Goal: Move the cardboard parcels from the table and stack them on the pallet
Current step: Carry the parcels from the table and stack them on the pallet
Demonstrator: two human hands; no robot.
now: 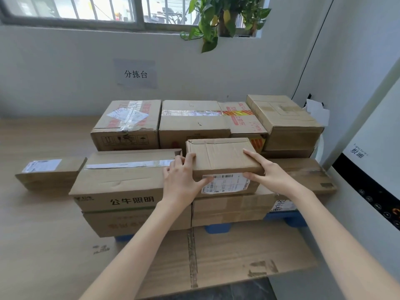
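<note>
A small cardboard parcel (pixel 218 154) with a white shipping label on its near side rests on top of the stack. My left hand (pixel 180 180) grips its left end, fingers over the top edge. My right hand (pixel 266 169) grips its right front corner, thumb on the near side. Beneath and around it lie several larger parcels, among them a long box with green print (pixel 121 187) at the left. The blue pallet (pixel 285 219) shows only as feet under the stack.
A flat cardboard sheet (pixel 238 256) lies on the floor before the pallet. A lone parcel (pixel 49 172) lies at the left on the wooden floor. A white appliance (pixel 372 174) stands at the right. The wall with a paper sign (pixel 136 74) is behind.
</note>
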